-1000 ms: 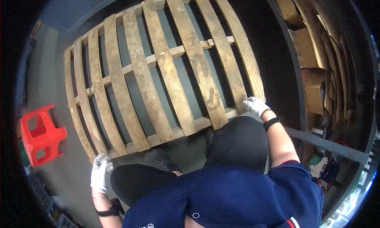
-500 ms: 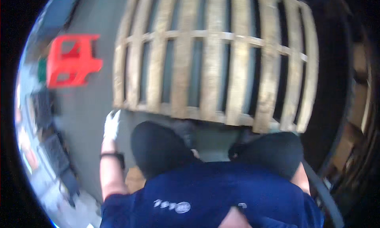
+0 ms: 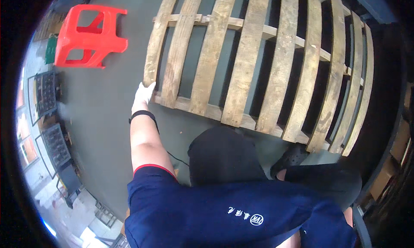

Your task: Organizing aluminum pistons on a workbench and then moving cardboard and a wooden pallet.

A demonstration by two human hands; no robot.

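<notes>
A wooden pallet (image 3: 246, 58) with several long slats takes up the upper middle and right of the view. My left hand (image 3: 143, 94), in a white glove, reaches forward to the pallet's near left corner. Its fingers are closed on the end of the leftmost slat, with the fingertips partly hidden. Below the glove, a dark band circles the wrist. Of my right arm only a bit of skin shows at the lower right, beside my bent leg; the right hand is out of sight.
A red plastic stool (image 3: 88, 36) lies on its side on the grey-green floor (image 3: 101, 118) to the left. Dark framed racks (image 3: 54, 149) line the left edge. Cardboard boxes (image 3: 399, 146) stand at the far right. My shoe (image 3: 290, 157) is close to the pallet's near edge.
My left hand has moved forward and right onto the pallet corner. In the view, the pallet has shifted right and tilted, the stool has moved up, and my body leans differently.
</notes>
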